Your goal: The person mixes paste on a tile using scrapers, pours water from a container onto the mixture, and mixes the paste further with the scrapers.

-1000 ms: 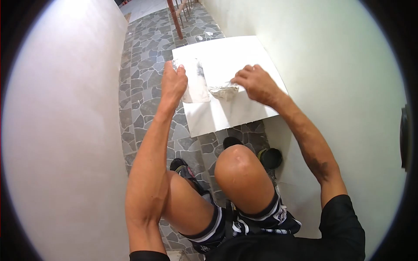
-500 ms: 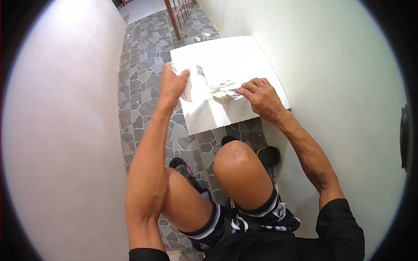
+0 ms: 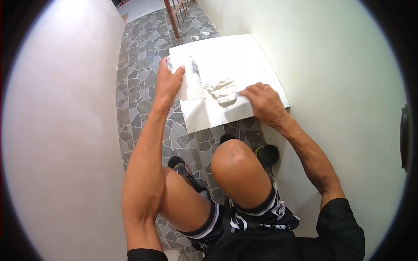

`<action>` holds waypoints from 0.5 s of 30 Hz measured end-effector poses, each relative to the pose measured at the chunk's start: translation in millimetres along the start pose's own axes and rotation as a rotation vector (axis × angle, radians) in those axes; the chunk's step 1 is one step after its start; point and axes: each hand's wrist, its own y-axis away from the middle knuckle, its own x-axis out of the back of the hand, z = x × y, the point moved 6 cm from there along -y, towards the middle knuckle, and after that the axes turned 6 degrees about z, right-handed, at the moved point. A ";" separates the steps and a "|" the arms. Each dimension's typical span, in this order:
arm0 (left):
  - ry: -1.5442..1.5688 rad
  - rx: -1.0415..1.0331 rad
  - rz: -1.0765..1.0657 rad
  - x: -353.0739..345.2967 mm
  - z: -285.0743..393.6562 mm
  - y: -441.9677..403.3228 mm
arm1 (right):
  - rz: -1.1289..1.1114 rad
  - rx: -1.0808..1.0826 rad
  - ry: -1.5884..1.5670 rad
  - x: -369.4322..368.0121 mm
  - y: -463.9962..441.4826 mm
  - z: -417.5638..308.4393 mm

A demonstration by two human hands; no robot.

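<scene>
My left hand (image 3: 170, 82) grips the far-left side of a flat, whitish rectangular plate (image 3: 190, 85) with grey smears near its top, thumb on its upper face. It is held over the left part of a white board (image 3: 235, 52). To the right of the plate is a rough lump of white putty (image 3: 224, 91). My right hand (image 3: 264, 103) is closed in a pinch at the lump's right side, on what looks like a putty knife, its blade mostly hidden by the putty and my fingers.
Pale walls (image 3: 65, 130) (image 3: 339, 108) rise close on both sides. Grey stone-patterned floor (image 3: 141, 82) runs beneath and beyond. A dark round container (image 3: 267, 155) stands by my right knee, near the wall. A reddish-brown post (image 3: 171, 19) stands past the board.
The putty lump now shows larger and turned toward me, apart from the plate's edge. My left hand has shifted the plate slightly left and away; my right hand has turned a little.
</scene>
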 end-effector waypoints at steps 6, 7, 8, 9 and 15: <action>-0.360 -0.386 -0.028 -14.2 38.5 7.3 | -0.273 -1.034 -0.425 9.4 39.1 81.3; -0.327 -0.437 -0.052 -22.2 49.1 12.9 | -0.284 -1.184 -0.546 -1.2 57.6 91.0; -0.345 -0.430 -0.103 -29.5 55.0 17.4 | -0.294 -1.332 -0.670 -17.2 74.3 95.4; -0.364 -0.422 -0.154 -35.1 64.2 22.8 | -0.151 -1.401 -0.913 -34.1 87.2 89.3; -0.457 -0.489 -0.357 -72.4 67.6 39.3 | 0.077 -1.487 -1.138 -87.4 54.8 38.2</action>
